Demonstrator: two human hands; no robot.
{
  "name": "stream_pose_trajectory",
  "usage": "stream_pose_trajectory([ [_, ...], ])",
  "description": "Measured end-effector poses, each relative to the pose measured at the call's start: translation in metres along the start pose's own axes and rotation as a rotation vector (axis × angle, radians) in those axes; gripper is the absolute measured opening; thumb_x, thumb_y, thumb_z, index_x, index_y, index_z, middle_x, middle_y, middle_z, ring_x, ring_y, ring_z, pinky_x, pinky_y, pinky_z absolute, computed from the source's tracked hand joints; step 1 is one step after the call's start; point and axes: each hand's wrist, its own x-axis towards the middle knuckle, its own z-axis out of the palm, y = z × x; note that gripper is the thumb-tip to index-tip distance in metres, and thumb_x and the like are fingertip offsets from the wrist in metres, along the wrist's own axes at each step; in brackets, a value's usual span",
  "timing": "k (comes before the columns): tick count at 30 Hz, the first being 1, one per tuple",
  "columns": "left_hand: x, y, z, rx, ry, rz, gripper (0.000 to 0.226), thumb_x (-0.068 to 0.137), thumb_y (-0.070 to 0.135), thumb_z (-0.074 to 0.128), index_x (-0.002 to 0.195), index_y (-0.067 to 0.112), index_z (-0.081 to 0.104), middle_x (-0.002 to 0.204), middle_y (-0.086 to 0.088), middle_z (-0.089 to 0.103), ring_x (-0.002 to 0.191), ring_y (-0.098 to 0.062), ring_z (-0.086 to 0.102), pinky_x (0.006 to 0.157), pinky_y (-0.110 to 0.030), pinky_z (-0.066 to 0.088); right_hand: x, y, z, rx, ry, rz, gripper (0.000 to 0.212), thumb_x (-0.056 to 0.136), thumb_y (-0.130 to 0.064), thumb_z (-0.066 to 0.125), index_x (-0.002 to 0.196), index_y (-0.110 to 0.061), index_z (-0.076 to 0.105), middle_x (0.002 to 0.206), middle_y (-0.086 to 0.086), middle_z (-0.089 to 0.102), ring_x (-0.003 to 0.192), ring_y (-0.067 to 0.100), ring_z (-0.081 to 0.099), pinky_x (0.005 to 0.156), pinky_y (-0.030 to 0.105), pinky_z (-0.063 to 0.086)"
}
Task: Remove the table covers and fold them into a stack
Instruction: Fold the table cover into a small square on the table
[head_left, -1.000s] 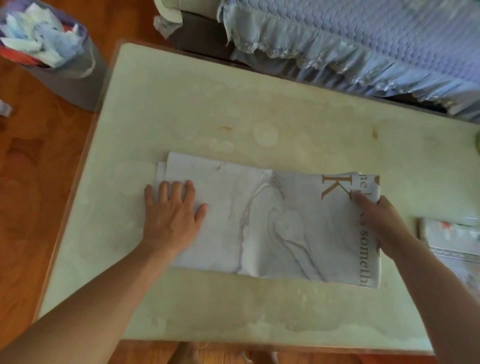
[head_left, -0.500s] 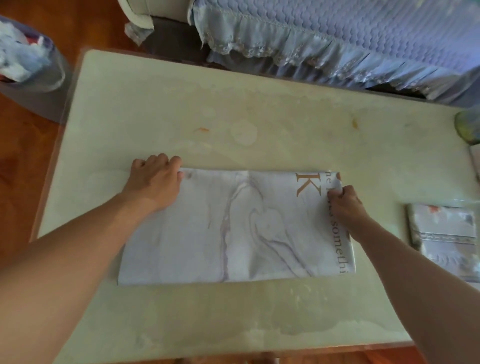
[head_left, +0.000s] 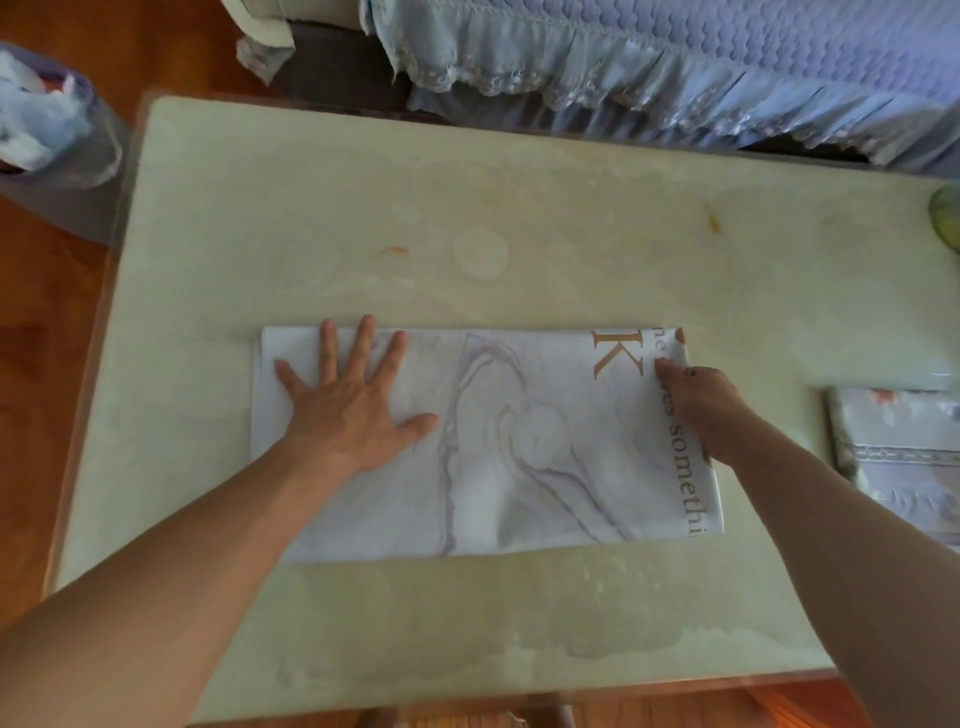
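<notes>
My white cloth (head_left: 519, 457) veined grey like marble with tan lettering, pale cream table (head_left: 519, 208) stained orange, lavender quilted bedspread (head_left: 727, 52), reddish wood floor (head_left: 41, 364).

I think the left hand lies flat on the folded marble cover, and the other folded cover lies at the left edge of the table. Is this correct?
Not quite. In the head view the left hand does lie flat on the folded marble cover, but the other folded cover lies at the right edge of the table, not the left.
</notes>
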Motion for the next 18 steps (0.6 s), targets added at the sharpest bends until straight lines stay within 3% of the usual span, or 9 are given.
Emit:
stream_pose_trajectory([
  [4,0.002,0.005,-0.008,-0.001,-0.049,-0.011,0.115,0.074,0.094,0.039,0.156,0.040,-0.022,0.165,0.002,-0.031,0.150,-0.040,-0.027,0.108,-0.082,0.010,-0.037,-0.024,-0.040,0.034,-0.204,-0.097,0.034,0.104,-0.034,0.051,0.111,-0.005,0.067,0.099,0.012,0.077,0.090,0.034,0.075,0.088,0.053,0.058],
  [8,0.001,0.008,-0.012,-0.002,-0.048,-0.023,0.118,0.072,0.095,0.040,0.156,0.039,-0.022,0.165,0.001,-0.029,0.151,-0.041,-0.026,0.106,-0.083,0.013,-0.104,-0.076,-0.066,0.064,-0.358,-0.291,0.019,0.102,-0.010,0.049,0.114,-0.013,0.065,0.102,0.011,0.077,0.087,0.031,0.075,0.073,0.044,0.059],
  [11,0.001,0.005,-0.011,-0.010,-0.021,-0.009,0.117,0.071,0.096,0.037,0.156,0.040,-0.022,0.167,0.000,-0.026,0.152,-0.039,-0.023,0.107,-0.083,0.014,-0.156,-0.105,-0.052,0.170,-0.422,-0.386,0.026,0.097,0.002,0.050,0.111,-0.012,0.067,0.101,0.014,0.077,0.092,0.039,0.073,0.084,0.058,0.056],
  [14,-0.004,0.003,-0.009,-0.047,-0.003,-0.011,0.115,0.073,0.095,0.038,0.156,0.041,-0.019,0.167,-0.004,-0.024,0.152,-0.039,-0.019,0.109,-0.081,0.011,-0.198,-0.125,-0.015,0.302,-0.394,-0.420,0.023,0.085,-0.009,0.059,0.103,-0.006,0.072,0.099,0.026,0.073,0.093,0.051,0.068,0.084,0.068,0.050],
  [16,-0.007,-0.001,-0.012,-0.040,0.021,0.000,0.109,0.077,0.092,0.039,0.158,0.040,-0.013,0.168,-0.008,-0.012,0.152,-0.040,-0.006,0.109,-0.079,0.014,-0.219,-0.136,0.016,0.342,-0.326,-0.402,0.030,0.073,-0.017,0.061,0.095,0.000,0.072,0.087,0.024,0.073,0.079,0.046,0.070,0.068,0.054,0.053],
  [18,-0.009,-0.008,-0.017,-0.007,0.046,0.039,0.102,0.081,0.088,0.038,0.158,0.041,-0.011,0.166,-0.010,0.000,0.149,-0.039,0.006,0.108,-0.077,0.019,-0.235,-0.144,0.048,0.323,-0.272,-0.385,0.023,0.071,-0.019,0.062,0.084,-0.001,0.070,0.069,0.013,0.069,0.061,0.030,0.066,0.054,0.037,0.047],
])
